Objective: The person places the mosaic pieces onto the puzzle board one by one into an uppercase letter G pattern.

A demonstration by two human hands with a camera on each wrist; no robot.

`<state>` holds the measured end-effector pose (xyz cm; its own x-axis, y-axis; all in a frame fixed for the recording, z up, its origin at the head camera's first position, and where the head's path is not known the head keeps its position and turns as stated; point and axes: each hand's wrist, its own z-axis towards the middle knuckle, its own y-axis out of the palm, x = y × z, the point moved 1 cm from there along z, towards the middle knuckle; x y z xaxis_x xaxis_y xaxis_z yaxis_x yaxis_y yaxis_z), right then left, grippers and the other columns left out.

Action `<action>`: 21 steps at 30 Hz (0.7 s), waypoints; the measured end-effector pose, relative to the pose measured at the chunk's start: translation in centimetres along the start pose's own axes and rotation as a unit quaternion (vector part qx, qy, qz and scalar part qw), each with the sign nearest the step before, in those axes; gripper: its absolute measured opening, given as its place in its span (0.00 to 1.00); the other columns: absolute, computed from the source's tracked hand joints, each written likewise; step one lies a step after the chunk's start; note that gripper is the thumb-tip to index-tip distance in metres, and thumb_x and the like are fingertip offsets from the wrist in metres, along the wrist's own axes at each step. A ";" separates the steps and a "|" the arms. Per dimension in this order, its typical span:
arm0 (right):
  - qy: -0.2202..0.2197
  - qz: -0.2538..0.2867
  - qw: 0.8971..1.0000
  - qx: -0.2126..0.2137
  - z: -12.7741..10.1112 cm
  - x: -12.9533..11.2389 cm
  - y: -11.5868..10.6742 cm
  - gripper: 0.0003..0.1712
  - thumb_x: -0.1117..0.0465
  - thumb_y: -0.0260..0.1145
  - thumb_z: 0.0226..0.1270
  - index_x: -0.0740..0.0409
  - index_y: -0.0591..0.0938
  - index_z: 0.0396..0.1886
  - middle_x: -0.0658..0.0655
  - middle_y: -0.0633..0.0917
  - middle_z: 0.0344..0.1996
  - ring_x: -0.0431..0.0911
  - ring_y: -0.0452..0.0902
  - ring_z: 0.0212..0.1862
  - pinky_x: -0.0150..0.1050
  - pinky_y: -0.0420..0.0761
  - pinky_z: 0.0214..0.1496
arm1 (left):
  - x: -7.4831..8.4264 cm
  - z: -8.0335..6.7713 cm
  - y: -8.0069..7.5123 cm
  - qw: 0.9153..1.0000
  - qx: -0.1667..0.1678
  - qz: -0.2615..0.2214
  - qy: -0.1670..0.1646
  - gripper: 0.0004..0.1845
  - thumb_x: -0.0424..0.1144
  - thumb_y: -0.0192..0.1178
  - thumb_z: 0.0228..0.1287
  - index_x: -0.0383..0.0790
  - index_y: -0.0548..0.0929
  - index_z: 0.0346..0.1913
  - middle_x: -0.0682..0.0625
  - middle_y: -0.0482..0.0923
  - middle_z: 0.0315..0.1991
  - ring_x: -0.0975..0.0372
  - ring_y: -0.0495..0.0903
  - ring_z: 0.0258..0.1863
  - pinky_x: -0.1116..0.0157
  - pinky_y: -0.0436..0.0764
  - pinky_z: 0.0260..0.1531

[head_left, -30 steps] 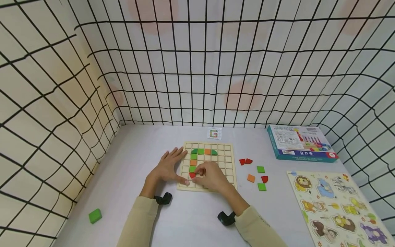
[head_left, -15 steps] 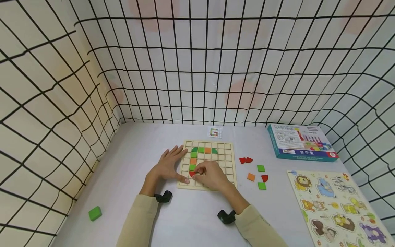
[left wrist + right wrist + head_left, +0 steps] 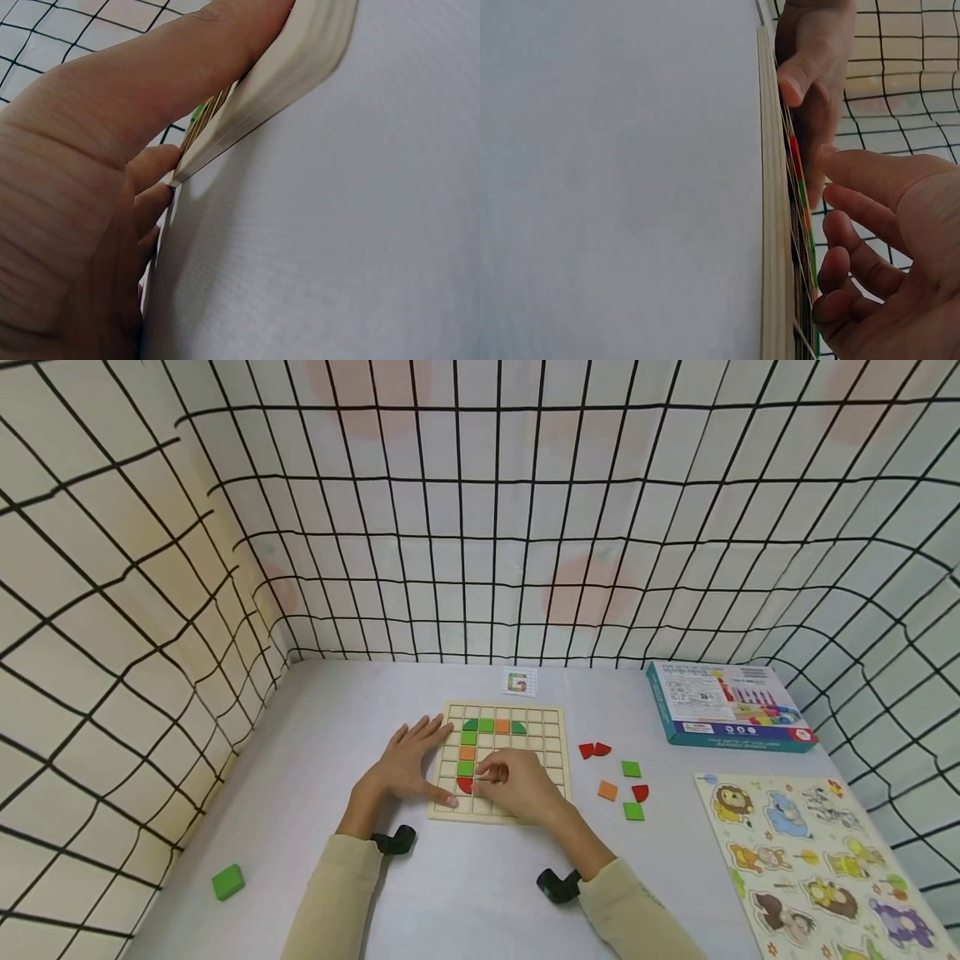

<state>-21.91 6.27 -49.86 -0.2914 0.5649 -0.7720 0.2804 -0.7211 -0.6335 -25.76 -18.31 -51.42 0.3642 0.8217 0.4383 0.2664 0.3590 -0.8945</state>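
Observation:
A wooden grid board (image 3: 555, 760) lies on the table. On it several green and orange squares and two green quarter-circles form a line along the top and down the left. At the lower end of that line sits a red quarter-circle piece (image 3: 464, 786). My left hand (image 3: 408, 764) rests along the board's left edge, fingers spread, its thumb (image 3: 187, 64) on the near left corner. Just right of the red piece, my right hand (image 3: 517, 785) hovers over the board. Its thumb and forefinger (image 3: 870, 206) stand apart, holding nothing, and the other fingers curl loosely.
A small pattern card (image 3: 520, 682) lies behind the board. To the right are loose red quarter-circles (image 3: 602, 749), green squares (image 3: 633, 811) and an orange square (image 3: 607, 791). Beyond them are a box (image 3: 735, 706) and an animal puzzle (image 3: 795, 835). A green block (image 3: 228, 882) lies left.
My right fingers have drawn slightly right, off the red quarter-circle, which stays on the board and shows more fully. My left hand keeps its place.

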 end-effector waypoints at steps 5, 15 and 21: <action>0.013 -0.007 1.000 0.026 -0.5 0.7 -1.9 0.08 0.55 0.78 0.62 0.50 0.91 0.40 0.45 0.81 0.28 0.42 0.74 0.32 0.33 0.76 0.32 | 0.0 0.1 0.0 1.000 -0.001 0.002 -0.008 0.72 0.74 0.77 0.35 0.53 0.53 0.84 0.51 0.43 0.85 0.51 0.40 0.85 0.43 0.39 0.82; 0.051 -0.032 0.995 0.074 -2.4 4.3 -7.1 0.13 0.54 0.79 0.61 0.52 0.91 0.44 0.50 0.81 0.30 0.45 0.70 0.32 0.34 0.71 0.31 | 0.0 0.2 0.2 1.000 0.000 0.001 -0.003 0.73 0.74 0.78 0.34 0.52 0.53 0.84 0.51 0.44 0.85 0.52 0.40 0.85 0.43 0.39 0.82; 0.089 -0.055 0.989 0.103 -4.0 6.3 -10.2 0.15 0.53 0.78 0.62 0.53 0.90 0.46 0.51 0.83 0.33 0.46 0.71 0.37 0.34 0.72 0.35 | 0.1 -0.1 0.0 1.000 0.001 0.000 -0.005 0.73 0.74 0.78 0.34 0.52 0.53 0.84 0.51 0.44 0.85 0.51 0.40 0.85 0.43 0.39 0.82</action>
<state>-22.95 18.78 -48.47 -0.1386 0.6928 -0.7077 0.0583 -0.7077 -0.7041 -25.64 -18.24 -51.40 0.3552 0.8258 0.4379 0.2655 0.3600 -0.8944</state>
